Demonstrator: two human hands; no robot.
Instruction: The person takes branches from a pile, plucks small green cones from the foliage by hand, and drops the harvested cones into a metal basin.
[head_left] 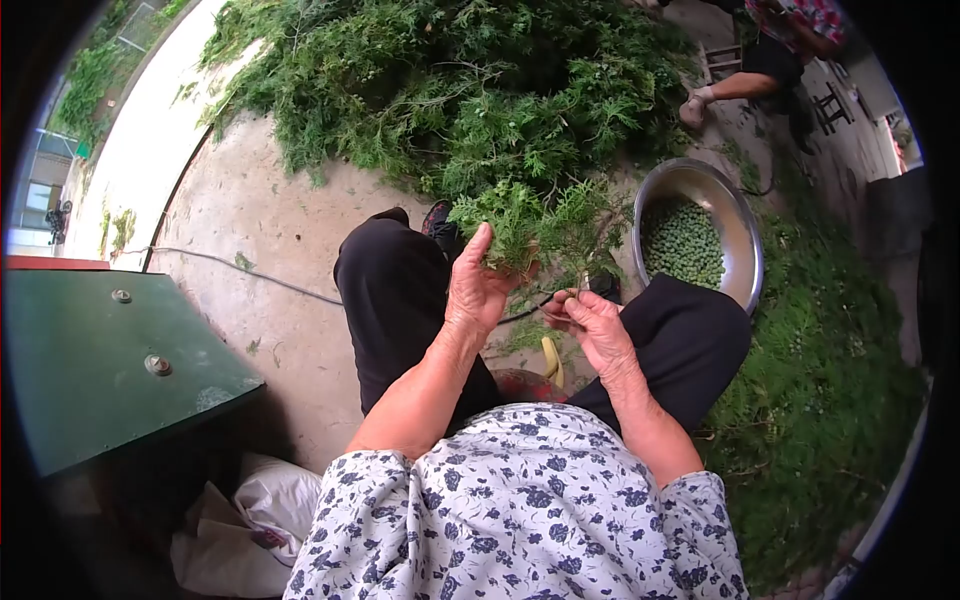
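Note:
My left hand [482, 288] is wrapped round a leafy evergreen branch [512, 222], its thumb pointing up and the green sprays fanning out beyond the fingers. Close by on the right, my right hand [594, 328] has its thumb and fingertips pinched together just below the lower sprays. Whatever lies between those fingertips is too small to make out. Beside my right knee stands a wide metal bowl [752, 245], partly filled with small round green cones [685, 243].
A large heap of cut evergreen branches [450, 90] covers the ground ahead. More greenery [810, 400] lies along the right. A green metal box [110, 370] and white sacks [275, 510] are at left. A cable [250, 272] crosses the concrete. Another person's leg [740, 88] shows at upper right.

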